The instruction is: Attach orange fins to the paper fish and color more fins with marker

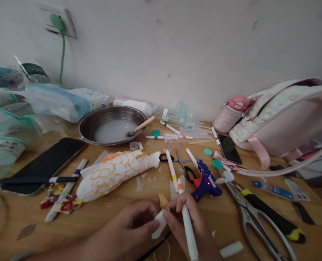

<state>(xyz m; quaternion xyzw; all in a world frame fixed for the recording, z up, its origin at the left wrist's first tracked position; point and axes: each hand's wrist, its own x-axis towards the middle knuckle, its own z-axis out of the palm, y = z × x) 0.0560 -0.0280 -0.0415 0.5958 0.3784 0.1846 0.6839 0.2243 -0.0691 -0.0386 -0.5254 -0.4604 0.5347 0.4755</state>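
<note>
Between its thumb and fingers my left hand (128, 226) pinches a small white piece (159, 224), perhaps paper. The thumb of my right hand (183, 219) touches that piece's right edge, while a white marker with an orange band (189, 233) is gripped in the same hand, its orange end pointing away from me. Just beyond the fingers lies a small orange-tinted piece (163, 200). A white fish shape with orange scale lines (117, 174) rests to the left. Another marker with a yellow band (172, 168) lies ahead of my right hand.
A blue glue gun (208, 183), black-handled scissors (180, 159), large metal scissors (245, 206) and a utility knife (272, 214) lie on the right. Behind stands a metal basin (86, 135) of cloudy liquid with a brush (143, 125). Phone (49, 159) left; backpack (280, 116) right.
</note>
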